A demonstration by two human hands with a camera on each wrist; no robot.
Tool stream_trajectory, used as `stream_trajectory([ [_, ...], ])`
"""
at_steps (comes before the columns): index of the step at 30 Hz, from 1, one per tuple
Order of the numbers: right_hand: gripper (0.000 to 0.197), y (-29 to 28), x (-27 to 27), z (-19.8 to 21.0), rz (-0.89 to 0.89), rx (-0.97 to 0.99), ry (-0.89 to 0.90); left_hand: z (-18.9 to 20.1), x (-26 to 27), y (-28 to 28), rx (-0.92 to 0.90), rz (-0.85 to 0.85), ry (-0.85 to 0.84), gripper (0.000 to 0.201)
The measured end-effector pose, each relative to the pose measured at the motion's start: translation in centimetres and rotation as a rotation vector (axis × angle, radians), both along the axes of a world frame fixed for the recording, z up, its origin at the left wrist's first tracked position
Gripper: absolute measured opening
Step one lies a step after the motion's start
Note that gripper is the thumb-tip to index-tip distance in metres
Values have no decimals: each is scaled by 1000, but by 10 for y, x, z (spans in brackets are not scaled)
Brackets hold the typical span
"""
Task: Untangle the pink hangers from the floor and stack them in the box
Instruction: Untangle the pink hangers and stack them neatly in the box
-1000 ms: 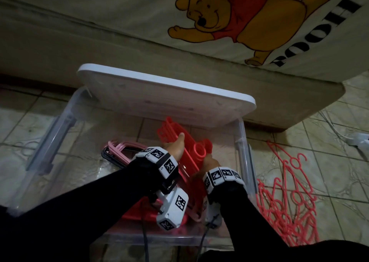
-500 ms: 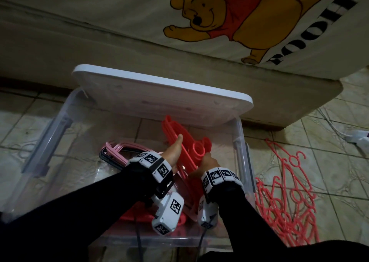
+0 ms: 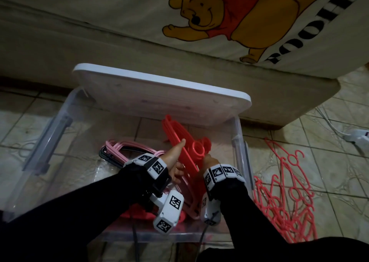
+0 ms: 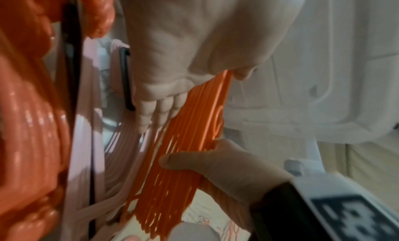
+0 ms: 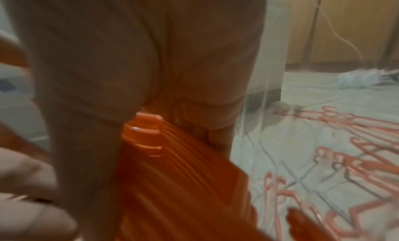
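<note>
While upright in the box (image 3: 238, 134), hanger stack (image 3: 185, 152): pinched between left hand (image 3: 173, 158) thumb and fingers (image 4: 159, 108); right hand (image 3: 208, 161) grips it.
Head view only: floor hangers (image 3: 283, 192).

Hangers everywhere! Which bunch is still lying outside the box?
The tangled coral-pink hangers on the tiled floor, right of the clear box. The held stack and the pale pink bunch are inside it.

I see glossy coral plastic hangers (image 3: 185, 152) in a clear, smooth plastic box (image 3: 238, 142); its white lid (image 3: 159, 94) looks matt, the floor (image 3: 329, 152) glazed tile, the bedsheet (image 3: 99, 8) printed cloth.
</note>
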State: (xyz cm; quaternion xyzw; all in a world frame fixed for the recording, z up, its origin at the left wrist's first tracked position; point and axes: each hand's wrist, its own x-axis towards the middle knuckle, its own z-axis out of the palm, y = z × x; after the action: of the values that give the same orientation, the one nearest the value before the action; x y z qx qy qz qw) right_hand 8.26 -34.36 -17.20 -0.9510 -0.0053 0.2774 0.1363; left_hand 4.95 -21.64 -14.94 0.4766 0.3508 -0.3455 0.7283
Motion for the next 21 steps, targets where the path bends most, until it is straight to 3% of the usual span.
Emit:
stream_trajectory([
  [4, 14, -1, 1, -1, -81, 90, 50, 3, 10, -2, 88, 16, -49, 67],
  [6, 49, -2, 4, -1, -102, 115, 123, 2, 18, -4, 144, 94, -93, 60],
  [8, 70, -1, 10, 0, -148, 130, 189, 5, 21, -6, 156, 140, -117, 55],
  [10, 69, 0, 15, -4, -164, 88, 171, 0, 21, -5, 220, 1, -144, 71],
  [13, 59, 3, 17, -5, -112, -15, 169, -5, 21, 6, 485, -276, -191, 91],
  [18, 54, 4, 18, 4, -164, -13, 185, 2, 37, 26, 708, -36, -285, 87],
  [21, 77, 3, 23, 10, -235, 85, 168, 7, 44, 24, 707, -124, -322, 89],
])
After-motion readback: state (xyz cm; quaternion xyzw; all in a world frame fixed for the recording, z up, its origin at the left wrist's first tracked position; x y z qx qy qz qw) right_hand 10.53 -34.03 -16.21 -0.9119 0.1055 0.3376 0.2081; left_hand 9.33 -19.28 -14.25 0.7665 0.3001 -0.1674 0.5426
